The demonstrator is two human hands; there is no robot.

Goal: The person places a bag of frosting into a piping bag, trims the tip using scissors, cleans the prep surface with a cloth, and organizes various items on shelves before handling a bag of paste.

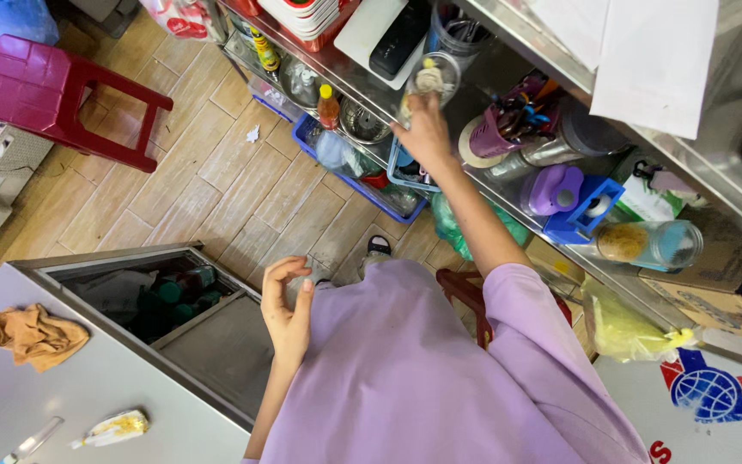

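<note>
Right hand (427, 129) grips clear glass (431, 77); left hand (288, 305) loosely curled, empty.

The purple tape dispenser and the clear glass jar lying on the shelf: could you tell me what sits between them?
In the head view, a blue tape dispenser sits between the purple tape dispenser and the glass jar.

A jar (429, 79) stands at the front edge of the shelf (508, 185), with the right hand (427, 133) on it. Farther along that edge sits a tape holder (586, 210). A stool (53, 94) stands on the floor (216, 185). A cloth (38, 337) lies on the freezer lid (88, 387), near its left edge.
</note>
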